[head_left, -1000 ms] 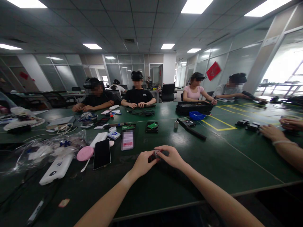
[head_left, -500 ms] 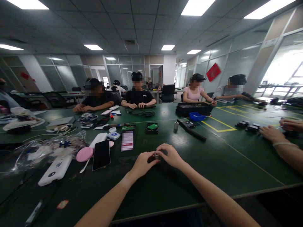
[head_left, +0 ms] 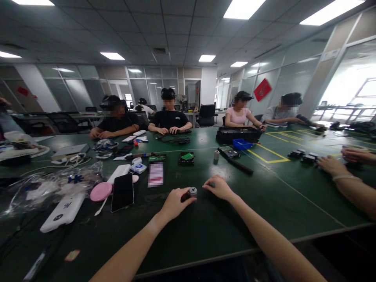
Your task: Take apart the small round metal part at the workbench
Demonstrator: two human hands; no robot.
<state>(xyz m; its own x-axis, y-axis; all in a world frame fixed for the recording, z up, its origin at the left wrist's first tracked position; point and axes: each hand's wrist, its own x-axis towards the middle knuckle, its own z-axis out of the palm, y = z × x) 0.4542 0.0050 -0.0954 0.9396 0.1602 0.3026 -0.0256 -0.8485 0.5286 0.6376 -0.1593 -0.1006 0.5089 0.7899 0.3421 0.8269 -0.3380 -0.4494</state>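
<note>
My left hand (head_left: 175, 203) grips a small grey metal cylinder (head_left: 193, 192) between thumb and fingers, low over the green table (head_left: 205, 235). The cylinder is upright, and its round top shows dark holes. To its right, apart from it, is my right hand (head_left: 219, 188), fingers pinched together. Something small and dark grey shows at those fingertips, too small to name. A similar grey cylinder (head_left: 216, 155) stands farther back. Beyond my left hand lie a black device with a green circuit board (head_left: 187, 157) and a printed card (head_left: 155, 174).
Left of me lie a black phone (head_left: 122, 192), a pink disc (head_left: 101, 191), a white power bank (head_left: 62, 212) and plastic bags (head_left: 58, 182). Back right are a black bar (head_left: 237, 163), a blue tray (head_left: 242, 144) and a black case (head_left: 238, 134). Another person's hands (head_left: 331, 165) work at right.
My right hand has come off the cylinder's top and moved right, with something small at its fingertips. My left hand keeps hold of the cylinder. The view has shifted slightly.
</note>
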